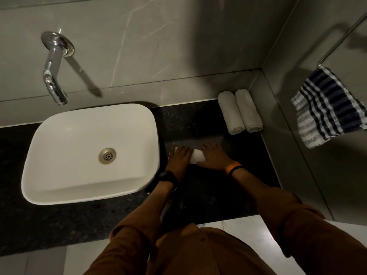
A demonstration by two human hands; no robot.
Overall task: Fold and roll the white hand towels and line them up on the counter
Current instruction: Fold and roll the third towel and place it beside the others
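A white hand towel (197,156) lies rolled on the dark counter (208,191), just right of the basin. My left hand (179,156) and my right hand (213,156) both press down on it, covering its two ends; only its middle shows. Two finished white towel rolls (230,113) (248,111) lie side by side against the back right corner, touching each other, farther back than my hands.
A white rectangular basin (59,155) fills the counter's left half, with a chrome wall spout (52,76) above it. A blue-and-white striped cloth (327,106) hangs from a rail (341,38) on the right wall. Pale floor tiles lie below the counter's front edge.
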